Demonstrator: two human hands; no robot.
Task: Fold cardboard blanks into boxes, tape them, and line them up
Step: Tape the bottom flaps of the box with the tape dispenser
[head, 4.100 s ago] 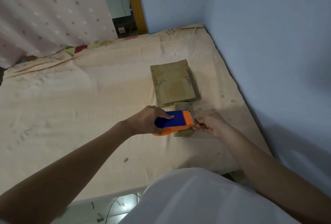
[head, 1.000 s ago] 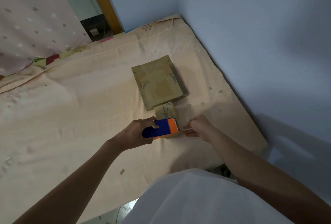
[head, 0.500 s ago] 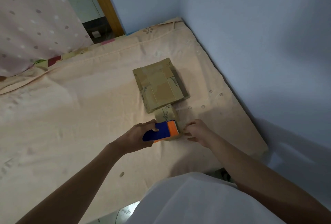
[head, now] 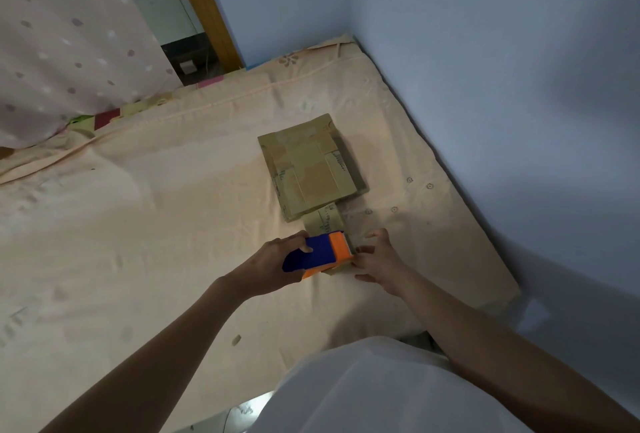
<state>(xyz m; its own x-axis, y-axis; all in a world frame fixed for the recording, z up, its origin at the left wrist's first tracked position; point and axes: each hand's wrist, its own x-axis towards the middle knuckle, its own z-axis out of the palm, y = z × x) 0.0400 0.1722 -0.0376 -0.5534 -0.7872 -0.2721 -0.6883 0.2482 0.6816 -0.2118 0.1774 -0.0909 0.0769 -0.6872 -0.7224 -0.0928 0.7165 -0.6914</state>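
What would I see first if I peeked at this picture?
The bright blue and orange tape dispenser, near the middle, held by the left hand over a small cardboard box. The right hand steadies that box at the dispenser's toothed end. Just behind lies a stack of flat cardboard blanks on the peach bedsheet.

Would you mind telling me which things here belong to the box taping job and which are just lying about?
In the job:
- tape dispenser, gripped by the left hand
- small cardboard box under it, steadied by the right hand
- stack of flat cardboard blanks

Just there:
- bed sheet
- dotted curtain
- blue wall
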